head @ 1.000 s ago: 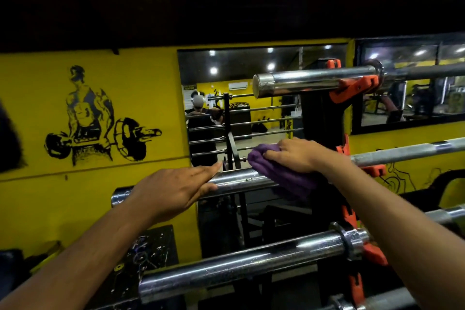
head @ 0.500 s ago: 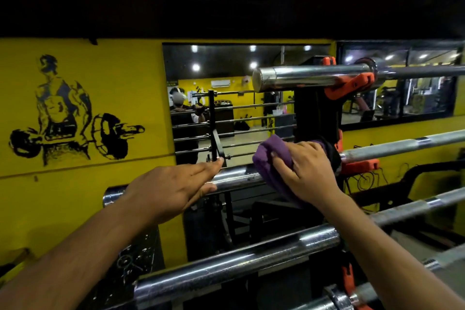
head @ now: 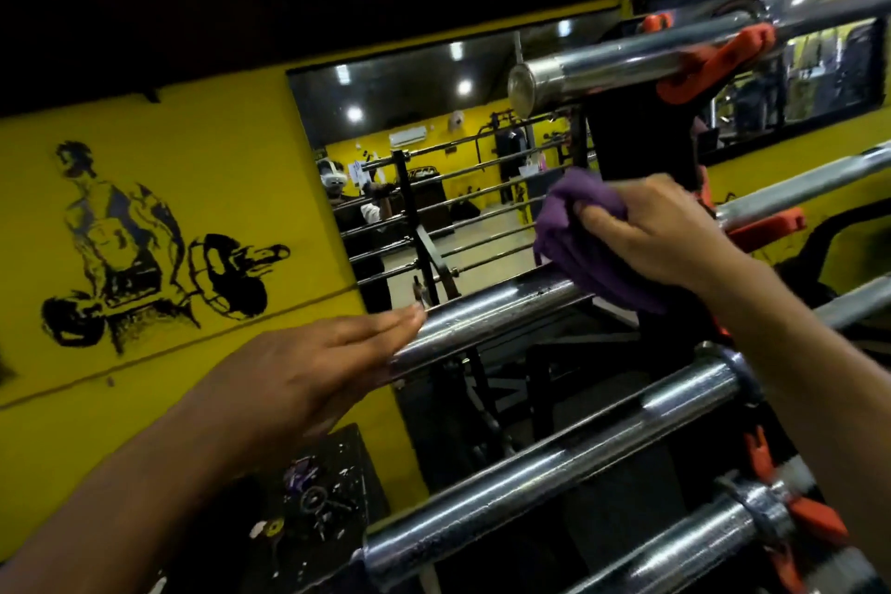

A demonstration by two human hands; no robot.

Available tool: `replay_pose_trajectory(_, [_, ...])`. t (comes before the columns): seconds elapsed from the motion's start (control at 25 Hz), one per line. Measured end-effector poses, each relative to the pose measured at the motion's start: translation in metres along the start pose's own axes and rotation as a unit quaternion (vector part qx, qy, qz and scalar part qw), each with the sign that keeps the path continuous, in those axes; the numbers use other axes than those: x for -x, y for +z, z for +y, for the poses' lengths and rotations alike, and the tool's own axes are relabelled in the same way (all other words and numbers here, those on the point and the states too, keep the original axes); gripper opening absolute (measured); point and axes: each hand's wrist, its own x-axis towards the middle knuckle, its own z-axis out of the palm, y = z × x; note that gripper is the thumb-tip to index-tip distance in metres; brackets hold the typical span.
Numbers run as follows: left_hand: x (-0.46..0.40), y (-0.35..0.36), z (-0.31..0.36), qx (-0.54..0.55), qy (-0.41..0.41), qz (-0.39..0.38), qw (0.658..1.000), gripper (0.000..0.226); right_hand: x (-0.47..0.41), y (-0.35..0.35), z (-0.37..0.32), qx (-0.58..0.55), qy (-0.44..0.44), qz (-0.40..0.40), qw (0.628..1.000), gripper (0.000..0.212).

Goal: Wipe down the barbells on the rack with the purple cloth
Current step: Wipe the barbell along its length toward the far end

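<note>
Now, at the rack: I watch a wipe in progress on the second barbell from the top.
Right hand: my right hand (head: 660,232) bunches the purple cloth (head: 586,246), fingers curled round it and the thumb pinching the upper fold; the cloth's lower edge lies on the barbell sleeve (head: 487,321), close to the black rack upright (head: 641,145).
Left hand: my left hand (head: 308,376) lies flat along the outer end of the same sleeve, fingers straight and pressed together, fingertips on the chrome, steadying it.
Just changed: half a second ago the cloth sat lower, wrapped over the sleeve under the hand; now it is lifted and gathered, with only its underside on the metal. A second ago the hand was pressed flat over it, further along the bar.
Meaning for the task: I judge this a regrip between strokes on the inner end of the sleeve, not the end of the job.
Against the earlier frame: the view now tilts, so every bar slants upward to the right; the left hand has kept its place on the sleeve end.
Other bars: the top barbell (head: 598,68) rests in an orange hook (head: 713,63); the lower barbell (head: 554,463) and the one beneath it await the cloth, as far as I can judge.
</note>
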Motion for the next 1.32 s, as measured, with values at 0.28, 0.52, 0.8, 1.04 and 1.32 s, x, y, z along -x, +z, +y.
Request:
replay_pose_trajectory(0.28, [0.029,0.031,-0.013,0.042,0.028,0.117,0.992,0.05,-0.003,0.033,-0.074,0.144,0.039,-0.16,0.976,0.044])
replay_pose_trajectory(0.52, [0.028,0.038,-0.021,0.047,0.037,0.147,0.987,0.049,-0.039,0.038,-0.101,0.081,0.15,-0.319,0.932,0.046])
replay_pose_trajectory(0.8, [0.027,0.043,-0.024,0.035,0.063,0.178,0.981,0.048,0.058,0.065,-0.087,0.098,-0.079,0.053,0.991,0.042])
replay_pose_trajectory(1.04, [0.026,0.046,-0.022,0.022,0.06,0.185,0.981,0.048,0.0,0.052,-0.12,0.079,0.162,-0.139,0.974,0.036])
replay_pose_trajectory(1.32, [0.027,0.045,-0.023,0.011,0.055,0.201,0.978,0.04,0.059,0.06,-0.096,-0.053,-0.013,0.044,0.998,0.019])
